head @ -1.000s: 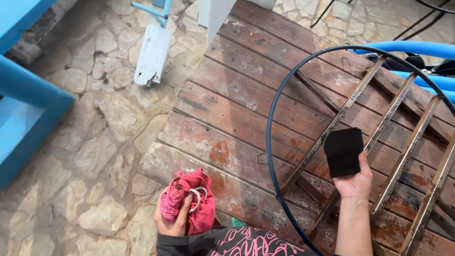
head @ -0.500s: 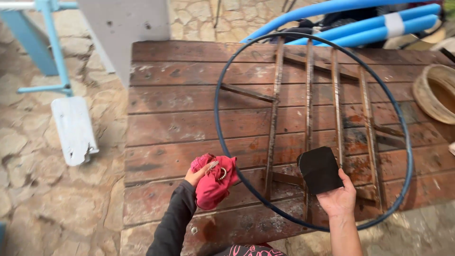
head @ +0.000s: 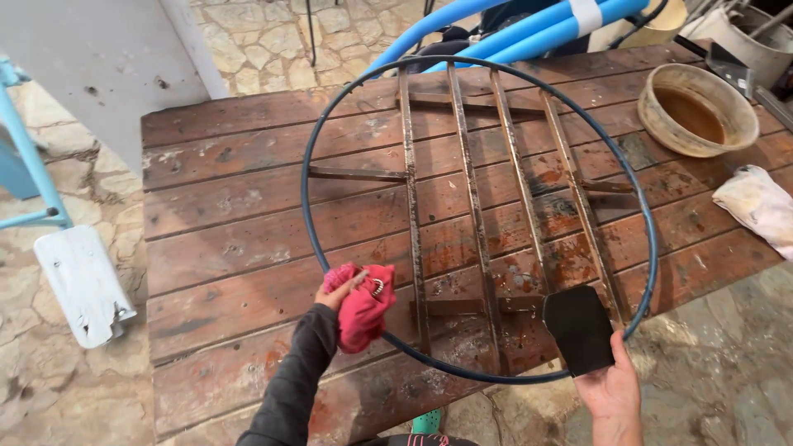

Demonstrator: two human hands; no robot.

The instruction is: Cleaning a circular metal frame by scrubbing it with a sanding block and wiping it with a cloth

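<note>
My left hand [head: 340,291] is clenched around a crumpled pink-red cloth [head: 363,307], pressing it against the near left arc of the round dark-blue metal hoop [head: 307,157]. My right hand [head: 613,386] grips the near edge of a flat black sheet of abrasive paper [head: 580,328], fingers under it and thumb along its right side, so the sheet lies over the hoop's near right rim. The hoop rests flat on a weathered brown wooden plank table [head: 231,198], stained with rust patches. Four rusty metal bars [head: 467,190] run from far to near across the hoop, with short cross pieces joining them.

On the far right of the table sits a round shallow beige bowl [head: 652,124] holding brown liquid, and just near of it lies a dirty white rag [head: 756,206], partly over the table's right edge. Blue plastic tubes [head: 529,21] lie beyond the far edge. To the left, on the stone paving [head: 49,380], stands a light-blue metal frame [head: 33,173] with a white flat foot [head: 83,285]
</note>
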